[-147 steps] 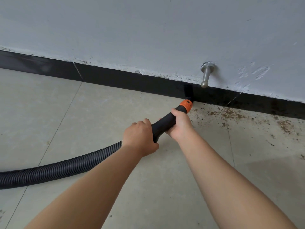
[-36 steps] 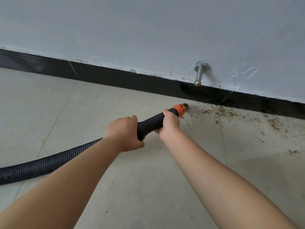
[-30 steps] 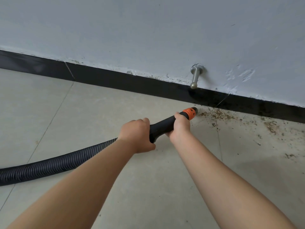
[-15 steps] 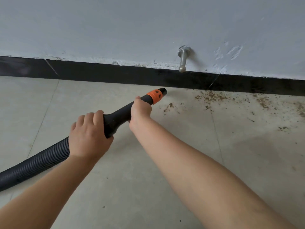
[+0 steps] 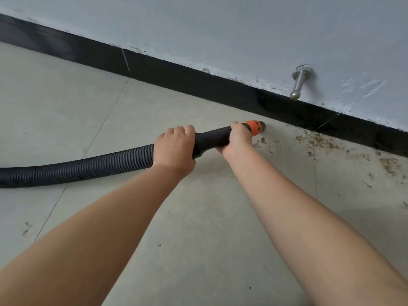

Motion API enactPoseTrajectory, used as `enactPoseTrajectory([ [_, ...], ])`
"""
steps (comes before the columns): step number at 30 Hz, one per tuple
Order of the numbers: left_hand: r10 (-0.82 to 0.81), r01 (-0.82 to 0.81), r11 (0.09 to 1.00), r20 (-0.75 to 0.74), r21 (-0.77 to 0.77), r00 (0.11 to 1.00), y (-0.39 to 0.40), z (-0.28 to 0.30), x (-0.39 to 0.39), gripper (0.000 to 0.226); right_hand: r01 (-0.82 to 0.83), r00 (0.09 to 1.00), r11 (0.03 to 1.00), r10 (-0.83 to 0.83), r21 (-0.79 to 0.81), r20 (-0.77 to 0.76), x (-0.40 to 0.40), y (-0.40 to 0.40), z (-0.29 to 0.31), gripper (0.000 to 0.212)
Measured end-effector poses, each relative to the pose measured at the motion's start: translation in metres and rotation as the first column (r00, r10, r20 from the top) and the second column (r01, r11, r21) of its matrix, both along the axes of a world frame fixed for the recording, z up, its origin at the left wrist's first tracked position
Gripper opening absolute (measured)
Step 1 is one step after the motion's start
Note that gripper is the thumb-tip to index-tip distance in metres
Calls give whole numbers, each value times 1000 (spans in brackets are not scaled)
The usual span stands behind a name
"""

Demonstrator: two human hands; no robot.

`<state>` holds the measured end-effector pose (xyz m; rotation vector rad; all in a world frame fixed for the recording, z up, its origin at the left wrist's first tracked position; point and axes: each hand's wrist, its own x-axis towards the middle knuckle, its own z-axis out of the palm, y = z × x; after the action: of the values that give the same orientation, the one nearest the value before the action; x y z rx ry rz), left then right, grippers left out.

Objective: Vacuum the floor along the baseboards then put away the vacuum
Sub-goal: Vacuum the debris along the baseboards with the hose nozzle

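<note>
A black ribbed vacuum hose [image 5: 88, 165] runs in from the left across the tiled floor and ends in a smooth black handle [image 5: 212, 138] with an orange nozzle tip [image 5: 254, 127]. My left hand [image 5: 174, 149] grips the hose where the ribs meet the handle. My right hand [image 5: 237, 140] grips the handle just behind the orange tip. The tip sits low over the floor, close to the black baseboard [image 5: 198, 82]. Brown dirt crumbs [image 5: 318, 141] lie on the tiles to the right of the tip, along the baseboard. The vacuum body is out of view.
A metal door stop [image 5: 299, 85] sticks out of the white wall [image 5: 220, 29] just above the baseboard, to the right of the nozzle. Beige floor tiles [image 5: 66, 107] spread to the left and toward me, with a few small specks.
The view has tilted and shifted, so the wall now slants. The nozzle has moved right, back toward the baseboard and the crumbs. Both hands keep their hold.
</note>
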<state>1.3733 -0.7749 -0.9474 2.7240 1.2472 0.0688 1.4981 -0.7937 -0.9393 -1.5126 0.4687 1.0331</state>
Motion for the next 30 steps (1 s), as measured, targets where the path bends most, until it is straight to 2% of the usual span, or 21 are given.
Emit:
enactPoseTrajectory([
  [4, -12, 11, 1000, 65, 15, 998, 4, 5, -9, 33, 33, 999, 997, -31, 71, -38, -4, 1, 3, 41],
  [8, -7, -5, 996, 138, 87, 990, 24, 5, -60, 34, -13, 993, 980, 35, 200, -109, -39, 10, 7, 48],
  [14, 113, -112, 993, 35, -26, 993, 44, 4, -137, 46, -52, 961, 974, 109, 220, -255, -117, 17, 3, 41],
  [18, 117, -117, 991, -4, -58, 993, 46, 0, -163, 45, -73, 949, 978, 129, 198, -286, -145, 13, -1, 41],
  [23, 110, -110, 992, 3, -60, 994, 46, 0, -169, 45, -90, 944, 976, 147, 199, -295, -149, 12, 0, 41],
  [25, 105, -105, 992, 0, -66, 994, 45, 3, -163, 44, -92, 948, 976, 146, 197, -282, -145, 14, 1, 35],
  [30, 28, -30, 999, -50, -42, 998, 42, 9, -126, 41, -34, 974, 984, 72, 175, -217, -115, 8, 4, 28],
])
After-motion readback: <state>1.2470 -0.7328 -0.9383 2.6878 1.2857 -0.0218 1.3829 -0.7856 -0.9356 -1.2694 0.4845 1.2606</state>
